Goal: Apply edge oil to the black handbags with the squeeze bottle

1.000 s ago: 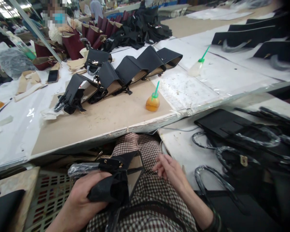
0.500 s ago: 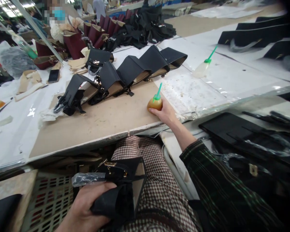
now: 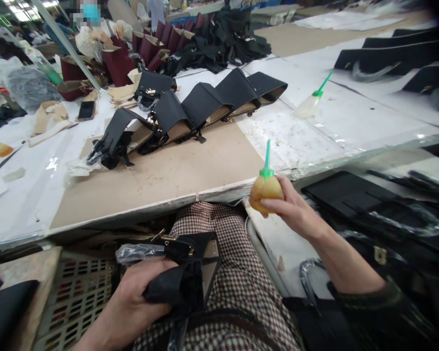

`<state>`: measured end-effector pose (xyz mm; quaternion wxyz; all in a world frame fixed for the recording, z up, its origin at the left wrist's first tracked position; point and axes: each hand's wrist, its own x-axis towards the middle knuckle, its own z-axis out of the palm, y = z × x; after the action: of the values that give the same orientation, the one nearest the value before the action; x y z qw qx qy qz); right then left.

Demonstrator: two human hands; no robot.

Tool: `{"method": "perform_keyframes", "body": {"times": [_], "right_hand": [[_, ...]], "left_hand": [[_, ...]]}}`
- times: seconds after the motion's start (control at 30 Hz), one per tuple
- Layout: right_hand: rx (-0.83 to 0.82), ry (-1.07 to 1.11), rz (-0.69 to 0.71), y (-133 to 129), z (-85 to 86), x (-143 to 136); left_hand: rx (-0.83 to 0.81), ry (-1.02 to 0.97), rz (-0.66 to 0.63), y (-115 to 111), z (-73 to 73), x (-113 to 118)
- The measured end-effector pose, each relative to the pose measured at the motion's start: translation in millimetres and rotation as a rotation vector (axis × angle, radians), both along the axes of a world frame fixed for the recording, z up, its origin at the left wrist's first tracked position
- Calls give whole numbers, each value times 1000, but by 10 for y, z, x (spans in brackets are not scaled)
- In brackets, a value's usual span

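Note:
My left hand [image 3: 139, 292] is closed on a black handbag [image 3: 193, 273] that rests on my lap. The bag has gold metal fittings, a plastic-wrapped handle and a pale lining showing at its open edge. In my right hand [image 3: 296, 207] is a squeeze bottle [image 3: 265, 192] of yellowish-brown liquid with a green cap and a thin green nozzle pointing up. The bottle is upright, off the table, beyond its front edge. On a brown board [image 3: 161, 180] stand several black handbags [image 3: 205, 105] in a slanting row.
A second squeeze bottle [image 3: 309, 105] lies tilted on the white table covering. Dark red bags [image 3: 119, 63] and black pieces [image 3: 219, 44] are heaped at the back, near another person. A phone [image 3: 87, 110] lies at left. A plastic crate [image 3: 76, 297] stands below, black bags [image 3: 351, 200] at right.
My right hand has lifted the squeeze bottle off the board and drawn it towards me and to the right. My left hand still holds the handbag on my lap.

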<state>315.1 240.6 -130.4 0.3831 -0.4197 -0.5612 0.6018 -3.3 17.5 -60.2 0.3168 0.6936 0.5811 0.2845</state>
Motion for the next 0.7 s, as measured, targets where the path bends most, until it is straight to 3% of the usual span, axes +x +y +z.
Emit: {"method": "perform_keyframes", "body": {"times": [0.13, 0.23, 0.37, 0.47, 0.7], "right_hand": [[-43, -385, 93, -590, -21, 584], [-135, -470, 63, -965, -112, 782], [-250, -286, -74, -1290, -257, 719], [-273, -201, -57, -1368, -276, 557], [-159, -393, 20, -1341, -146, 392]], "left_hand": [[77, 59, -66, -72, -77, -14], [72, 85, -138, -190, -157, -13], [-9, 134, -272, -336, -212, 30], [1, 165, -298, -384, -207, 59], [88, 207, -279, -375, -188, 51]]}}
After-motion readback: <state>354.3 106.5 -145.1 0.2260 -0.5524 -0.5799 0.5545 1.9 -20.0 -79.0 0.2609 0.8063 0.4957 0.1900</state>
